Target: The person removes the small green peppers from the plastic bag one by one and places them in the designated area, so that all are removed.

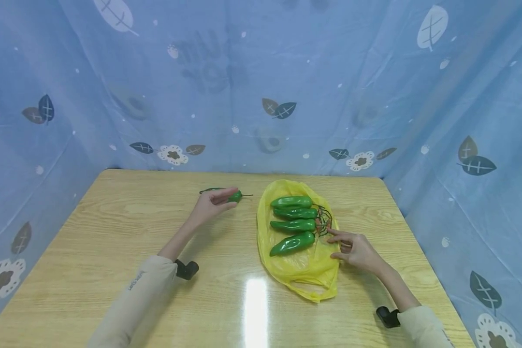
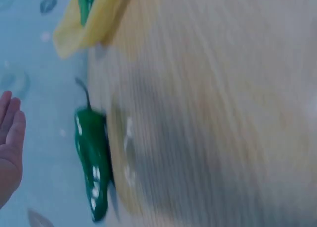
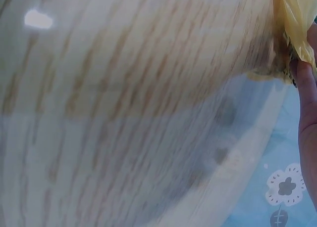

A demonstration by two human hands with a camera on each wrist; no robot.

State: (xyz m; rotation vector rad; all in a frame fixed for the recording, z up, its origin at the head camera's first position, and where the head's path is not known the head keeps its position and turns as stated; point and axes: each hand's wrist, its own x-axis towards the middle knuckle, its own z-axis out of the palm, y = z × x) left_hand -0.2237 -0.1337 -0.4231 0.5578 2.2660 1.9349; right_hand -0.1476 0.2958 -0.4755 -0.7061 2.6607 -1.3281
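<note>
My left hand (image 1: 210,205) is over a single green chili pepper (image 1: 235,196) near the table's back edge and hides its middle. In the left wrist view the fingers are straight, and this pepper lies apart from the hand. My right hand (image 1: 360,249) is at the right edge of a yellow plastic bag (image 1: 302,261). Its fingertips touch the bag near the stems, with thumb and fingers spread apart. Several green peppers (image 1: 292,226) lie side by side on the bag, their thin dark stems (image 1: 324,220) pointing right. Part of the right hand (image 3: 309,93) shows against the bag.
The light wooden table (image 1: 113,232) ends at a blue patterned curtain (image 1: 243,96) behind and on both sides. A bright reflection lies on the table's front middle. The bag's handle loop (image 1: 315,292) lies toward the front.
</note>
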